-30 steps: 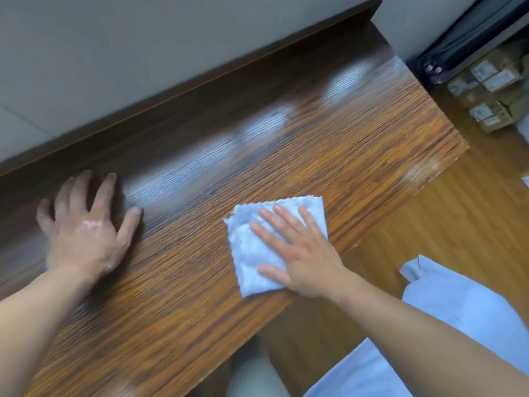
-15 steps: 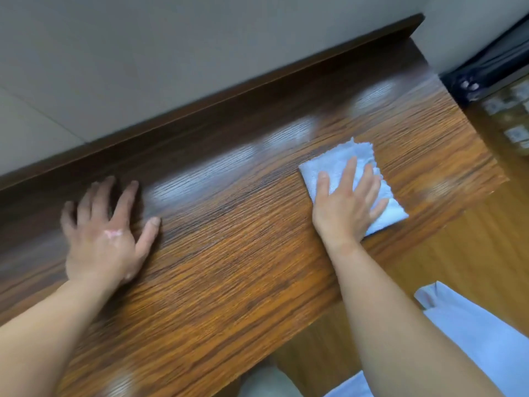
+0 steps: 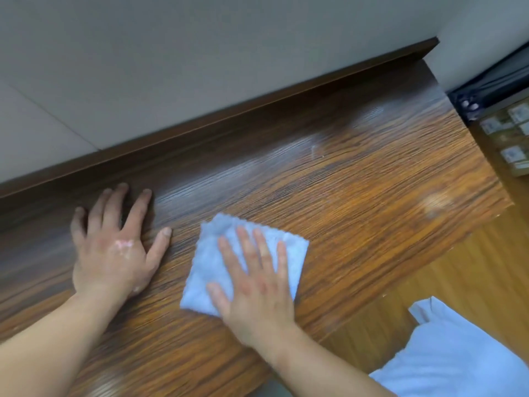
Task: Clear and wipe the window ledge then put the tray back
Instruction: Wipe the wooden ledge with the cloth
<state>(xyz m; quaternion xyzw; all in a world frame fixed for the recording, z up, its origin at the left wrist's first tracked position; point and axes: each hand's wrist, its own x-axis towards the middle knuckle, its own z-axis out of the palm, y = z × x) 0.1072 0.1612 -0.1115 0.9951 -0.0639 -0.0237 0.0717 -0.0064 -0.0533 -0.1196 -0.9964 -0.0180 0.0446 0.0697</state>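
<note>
While left hand [image 3: 114,253] lies flat, right hand [image 3: 257,287], fingers straight, presses cloth [image 3: 206,262] near ledge [image 3: 372,202] front edge, corner well right.

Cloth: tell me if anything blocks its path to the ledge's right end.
Nothing visible does. The right hand presses the cloth flat, and the ledge beyond shows only wood. The left hand rests on the other side.

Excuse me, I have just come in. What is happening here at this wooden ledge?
A person is wiping the wooden ledge. The right hand presses a white cloth flat on the wood with straight fingers. The left hand rests open on the ledge beside it, closer to the wall, as if for support. No tray is in view, and nothing else lies on the visible part of the ledge.
</note>
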